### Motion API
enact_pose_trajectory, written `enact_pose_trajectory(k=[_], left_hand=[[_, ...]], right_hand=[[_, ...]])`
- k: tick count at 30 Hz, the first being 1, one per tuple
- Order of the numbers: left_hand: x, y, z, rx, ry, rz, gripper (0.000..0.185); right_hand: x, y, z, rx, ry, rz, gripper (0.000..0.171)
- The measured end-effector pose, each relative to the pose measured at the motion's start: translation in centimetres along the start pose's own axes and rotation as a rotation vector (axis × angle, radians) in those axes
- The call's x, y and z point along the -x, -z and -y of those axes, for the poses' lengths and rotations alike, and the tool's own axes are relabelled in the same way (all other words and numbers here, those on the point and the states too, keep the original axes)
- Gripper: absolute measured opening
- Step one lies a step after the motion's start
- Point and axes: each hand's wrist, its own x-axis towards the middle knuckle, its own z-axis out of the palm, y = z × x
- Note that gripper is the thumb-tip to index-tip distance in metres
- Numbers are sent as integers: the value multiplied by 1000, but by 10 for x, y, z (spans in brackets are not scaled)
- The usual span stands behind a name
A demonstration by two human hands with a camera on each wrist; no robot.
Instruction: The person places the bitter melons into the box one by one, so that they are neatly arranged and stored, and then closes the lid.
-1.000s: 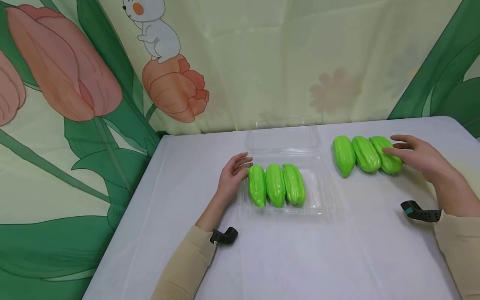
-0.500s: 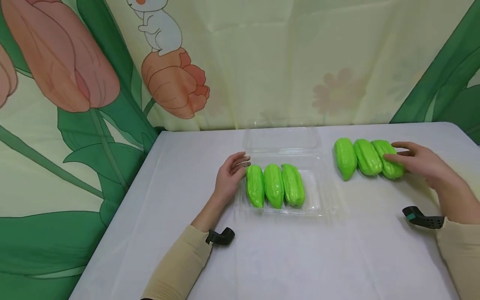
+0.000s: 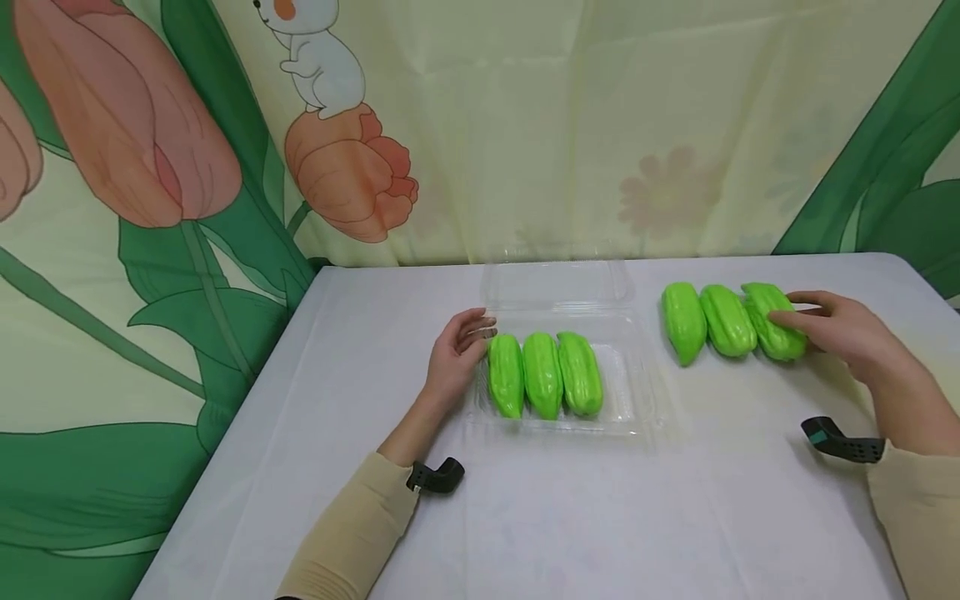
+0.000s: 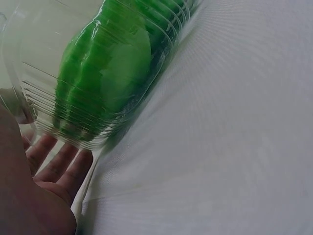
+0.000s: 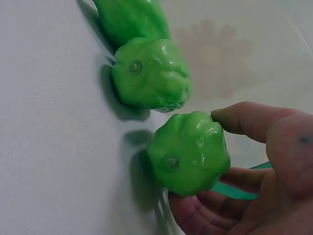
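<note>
In the head view, three glossy green ribbed gourds (image 3: 543,375) lie side by side in an open clear plastic clamshell box (image 3: 622,383). My left hand (image 3: 452,354) is at the box's left edge. The left wrist view shows its fingers (image 4: 61,164) against the outside of the ribbed wall, with a gourd (image 4: 105,73) behind the plastic. At the back right, my right hand (image 3: 851,333) holds the rightmost gourd (image 3: 776,325) of another three. In the right wrist view, thumb and fingers are on opposite sides of that gourd (image 5: 188,154).
The other two gourds, the left one (image 3: 684,323) and the middle one (image 3: 727,321), lie on the white-covered table (image 3: 570,517). The box's lid (image 3: 555,285) leans open toward the back. Behind the table hangs a printed curtain (image 3: 525,125).
My right hand has closed its fingers round the rightmost gourd, which has turned slightly against its neighbour. The left hand stays by the box. The head view has shifted a little.
</note>
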Motion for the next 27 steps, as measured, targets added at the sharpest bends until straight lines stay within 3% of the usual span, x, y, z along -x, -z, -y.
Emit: enact_pose_trajectory(k=[6,9,15,18,24,27], left_hand=[[3,-4,3,29,25,30,48],[6,-7,-3,33,36,56,48],[11,-8,-28,13,42,52,47],[12,-6,-32,5,56,37,47],[11,-3,-33,10,63,49,48],[7,-2,-22,12,57,53,48]], right_hand=[[8,0,4,-85,-41,-70,92],[15,-1,11,-120,-60,-73,93],[22,-7,30,-115,24,-97,88],[20,-11,40,-90,71,-98,86],[19,-18,57,-86,115,-91,86],[19,-21,65,-94,136,-96,87]])
